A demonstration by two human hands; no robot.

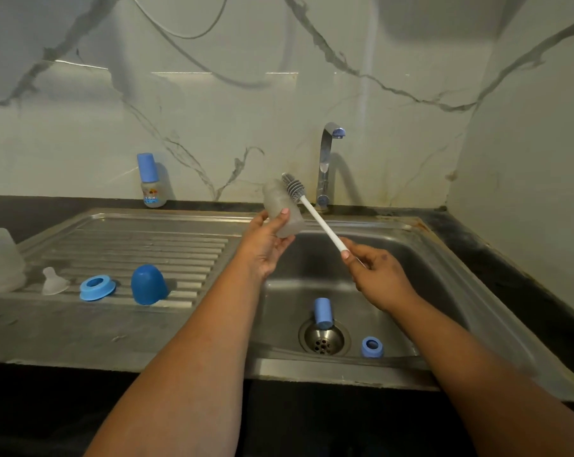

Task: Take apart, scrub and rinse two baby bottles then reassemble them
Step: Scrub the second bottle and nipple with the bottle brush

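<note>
My left hand (266,245) grips the clear bottle body (283,209) above the sink basin (420,258), fingers curled round it. My right hand (378,275) pinches the white handle of the bottle brush (312,212); grey bristle head lies against the bottle's upper end. In basin: blue cap (323,312) at the drain, blue collar ring (372,347) beside it. On drainboard (140,242): nipple (53,281), blue ring (97,287), blue dome cap (148,284). Assembled bottle (152,181) stands by the wall.

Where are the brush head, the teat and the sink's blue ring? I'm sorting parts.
brush head (293,186), head view, grey bristles.
teat (53,281), head view, its clear body.
blue ring (372,347), head view, its rim.
</note>
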